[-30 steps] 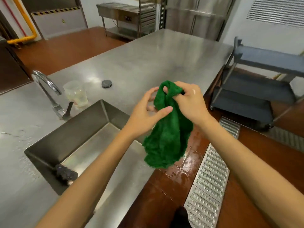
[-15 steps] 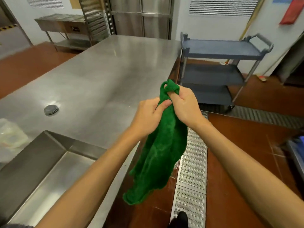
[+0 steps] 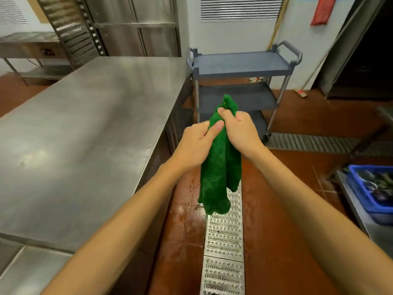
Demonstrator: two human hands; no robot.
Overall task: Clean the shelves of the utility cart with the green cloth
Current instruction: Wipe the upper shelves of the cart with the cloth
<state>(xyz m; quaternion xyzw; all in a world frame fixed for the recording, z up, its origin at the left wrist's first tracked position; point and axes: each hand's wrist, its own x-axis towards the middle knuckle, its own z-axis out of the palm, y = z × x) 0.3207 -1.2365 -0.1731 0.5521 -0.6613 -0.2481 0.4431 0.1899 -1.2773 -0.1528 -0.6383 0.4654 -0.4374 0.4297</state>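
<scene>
Head view: steel counter, red floor, utility cart.

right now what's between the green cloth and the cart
Only red-brown floor and the metal drain grate, seen in the head view; nothing stands between the green cloth and the utility cart.

The one view comes from the person's head, looking forward and down along both forearms, so the left hand and right hand with the green cloth sit close, mid-picture. It faces down the aisle toward the utility cart, which stands farther off beyond the hands. The steel tabletop runs along the left, and the floor's drain grate lies directly beneath. The wide lens bends the edges and catches a blue crate at far right.
</scene>
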